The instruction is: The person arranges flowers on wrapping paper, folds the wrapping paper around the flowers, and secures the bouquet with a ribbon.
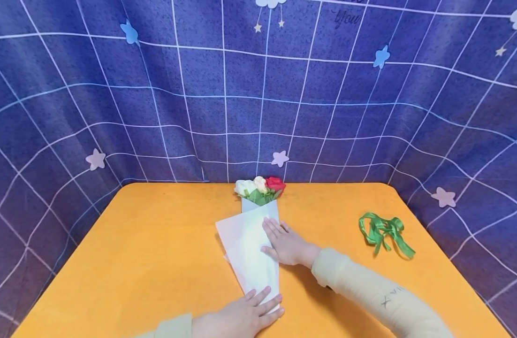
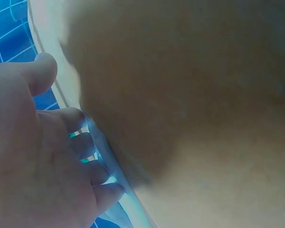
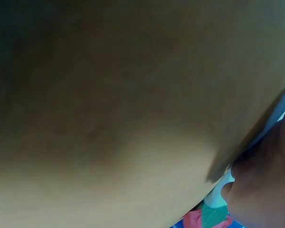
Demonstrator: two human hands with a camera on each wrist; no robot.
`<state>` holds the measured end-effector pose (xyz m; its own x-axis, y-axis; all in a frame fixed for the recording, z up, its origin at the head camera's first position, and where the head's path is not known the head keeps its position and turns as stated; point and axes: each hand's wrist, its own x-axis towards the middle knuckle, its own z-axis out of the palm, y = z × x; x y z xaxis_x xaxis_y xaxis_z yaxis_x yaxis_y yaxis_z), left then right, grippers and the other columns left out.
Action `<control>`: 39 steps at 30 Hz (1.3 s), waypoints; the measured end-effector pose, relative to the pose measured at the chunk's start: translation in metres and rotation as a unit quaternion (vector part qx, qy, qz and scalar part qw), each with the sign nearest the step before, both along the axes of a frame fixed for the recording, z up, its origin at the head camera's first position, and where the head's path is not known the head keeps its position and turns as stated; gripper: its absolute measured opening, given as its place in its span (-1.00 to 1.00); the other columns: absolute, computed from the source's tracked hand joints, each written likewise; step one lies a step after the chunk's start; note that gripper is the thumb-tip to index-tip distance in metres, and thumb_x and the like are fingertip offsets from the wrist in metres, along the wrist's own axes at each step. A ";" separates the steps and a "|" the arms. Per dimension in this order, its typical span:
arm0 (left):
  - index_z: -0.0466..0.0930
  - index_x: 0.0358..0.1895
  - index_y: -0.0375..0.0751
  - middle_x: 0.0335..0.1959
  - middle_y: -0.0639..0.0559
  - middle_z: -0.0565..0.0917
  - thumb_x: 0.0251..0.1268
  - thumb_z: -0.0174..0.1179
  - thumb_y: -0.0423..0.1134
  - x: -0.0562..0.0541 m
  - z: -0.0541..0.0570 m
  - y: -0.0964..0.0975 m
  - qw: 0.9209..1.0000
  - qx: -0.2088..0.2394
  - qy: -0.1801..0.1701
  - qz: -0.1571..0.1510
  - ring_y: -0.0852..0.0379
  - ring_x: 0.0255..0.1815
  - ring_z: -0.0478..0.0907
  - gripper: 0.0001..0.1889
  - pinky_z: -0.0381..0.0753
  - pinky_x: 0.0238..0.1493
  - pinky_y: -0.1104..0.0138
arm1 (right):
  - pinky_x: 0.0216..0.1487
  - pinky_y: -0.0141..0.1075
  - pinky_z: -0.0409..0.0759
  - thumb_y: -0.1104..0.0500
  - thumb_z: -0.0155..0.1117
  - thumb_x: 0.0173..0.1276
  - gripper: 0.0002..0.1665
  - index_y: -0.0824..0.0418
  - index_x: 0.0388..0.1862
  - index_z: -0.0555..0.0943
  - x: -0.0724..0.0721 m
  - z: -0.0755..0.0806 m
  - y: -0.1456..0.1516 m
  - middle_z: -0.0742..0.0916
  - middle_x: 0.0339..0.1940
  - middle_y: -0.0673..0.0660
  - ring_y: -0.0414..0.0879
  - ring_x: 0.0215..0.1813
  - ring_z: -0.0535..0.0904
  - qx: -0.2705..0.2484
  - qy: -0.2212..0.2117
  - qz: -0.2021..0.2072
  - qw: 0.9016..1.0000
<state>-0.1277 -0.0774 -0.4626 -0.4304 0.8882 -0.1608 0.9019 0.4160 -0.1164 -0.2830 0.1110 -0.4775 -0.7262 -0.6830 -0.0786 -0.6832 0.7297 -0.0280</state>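
Observation:
A bouquet lies on the orange table, wrapped in white paper (image 1: 246, 239) that tapers toward me. Out of its far end show a white rose (image 1: 244, 187), a cream rose (image 1: 260, 184) and a red rose (image 1: 275, 183), with green leaves (image 1: 260, 197) below them. My right hand (image 1: 285, 244) lies flat on the right side of the paper, fingers straight. At the narrow near end, my left hand (image 1: 246, 314) presses on the paper with its fingers spread. In the left wrist view the fingertips of the left hand (image 2: 42, 147) meet the paper's edge (image 2: 116, 166).
A loose green ribbon (image 1: 385, 230) lies crumpled on the right side of the orange table (image 1: 157, 244). A blue curtain (image 1: 241, 112) with white grid lines and stars hangs behind the table and along both sides.

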 end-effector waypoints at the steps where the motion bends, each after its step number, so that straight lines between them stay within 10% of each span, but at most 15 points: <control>1: 0.13 0.46 0.02 0.48 0.02 0.15 0.37 -0.35 0.33 0.000 0.000 0.000 1.000 -0.001 -0.003 0.002 -0.08 0.46 0.12 -0.29 0.35 0.28 0.14 | 0.48 0.02 -0.12 -0.29 -0.39 0.49 -0.11 0.31 0.51 -0.12 -0.002 -0.001 -0.001 -0.04 0.55 0.21 0.06 0.55 -0.18 0.001 -0.003 -0.006 1.000; 11: 0.12 0.46 0.04 0.48 0.02 0.15 0.36 -0.34 0.34 0.000 -0.001 -0.001 1.000 -0.008 0.004 -0.003 -0.08 0.45 0.13 -0.28 0.36 0.27 0.16 | 0.48 0.04 -0.16 -0.52 -0.47 0.31 0.13 0.32 0.51 -0.18 -0.030 0.000 0.004 -0.08 0.54 0.24 0.07 0.55 -0.22 0.018 -0.042 -0.090 0.995; 20: 0.17 0.44 0.06 0.46 0.03 0.19 0.38 -0.32 0.31 0.003 -0.005 -0.001 0.999 0.000 0.033 -0.018 -0.08 0.43 0.18 -0.32 0.41 0.22 0.17 | 0.44 0.15 -0.13 -0.01 -0.08 0.41 -0.19 0.32 0.50 -0.03 -0.043 0.012 0.021 0.02 0.53 0.29 0.27 0.51 -0.12 -0.043 -0.074 -0.108 0.991; 27: 0.27 0.39 0.02 0.40 0.01 0.30 0.44 -0.27 0.21 -0.001 0.005 -0.003 0.998 0.044 0.033 -0.032 -0.08 0.37 0.28 -0.41 0.41 0.21 0.20 | 0.45 0.12 -0.18 -0.27 -0.26 0.45 -0.14 0.09 0.54 -0.19 -0.043 0.018 0.020 -0.04 0.56 0.18 0.11 0.55 -0.21 -0.124 -0.149 -0.184 0.963; 33: 0.35 0.30 -0.17 0.38 -0.16 0.30 0.43 -0.03 -0.14 -0.005 0.010 -0.006 0.990 0.138 -0.030 0.008 -0.02 0.35 0.31 -0.57 0.38 0.25 0.26 | 0.42 0.12 0.02 -0.07 -0.09 0.45 -0.23 0.31 0.48 0.05 -0.025 0.023 0.022 0.16 0.49 0.31 0.22 0.49 0.02 -0.197 -0.060 -0.068 0.976; 39: 0.36 0.21 -0.26 0.35 -0.25 0.29 0.30 -0.04 -0.48 -0.010 0.011 -0.007 0.976 0.195 -0.057 0.080 -0.06 0.38 0.25 -0.59 0.40 0.25 0.19 | 0.18 -0.10 0.45 0.06 0.18 0.32 -0.40 0.33 0.27 0.41 0.003 0.030 0.019 0.63 0.08 0.24 0.06 0.10 0.55 -0.260 -0.014 -0.098 0.960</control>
<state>-0.1373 -0.0844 -0.4518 -0.5682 0.8140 0.1205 0.8193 0.5459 0.1753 -0.2795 0.1303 -0.4476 -0.8471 -0.4860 0.2151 -0.5283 0.7261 -0.4401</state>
